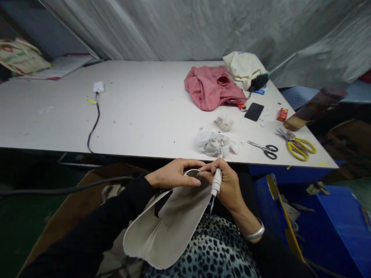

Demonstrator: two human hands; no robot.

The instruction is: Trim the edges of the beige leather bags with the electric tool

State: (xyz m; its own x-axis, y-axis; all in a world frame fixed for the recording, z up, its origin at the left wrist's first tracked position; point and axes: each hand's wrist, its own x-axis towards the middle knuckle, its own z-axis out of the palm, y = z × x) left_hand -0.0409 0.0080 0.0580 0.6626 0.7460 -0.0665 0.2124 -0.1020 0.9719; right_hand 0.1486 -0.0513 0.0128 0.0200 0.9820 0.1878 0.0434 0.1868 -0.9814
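Over my lap lies a cream piece (174, 227) that looks like a shoe upper, with a seam down its middle and two rounded lobes toward me. My left hand (178, 173) pinches its far edge, thumb on the inner side and fingers behind. In my right hand (224, 183) is a tool with a white-wrapped handle (216, 182), held beside the same edge. Loose strands hang from the handle's lower end. The right fingertips meet the edge close to the left ones; the tool's working end cannot be made out.
Ahead stands a white table (139, 112). Crumpled plastic (214, 143), black-handled scissors (264, 149), yellow-handled scissors (298, 147), a black phone-like slab (254, 111), pink cloth (211, 87) and a tilted bottle (314, 108) lie right. A cable (94, 131) hangs left; a blue box (342, 224) stands lower right.
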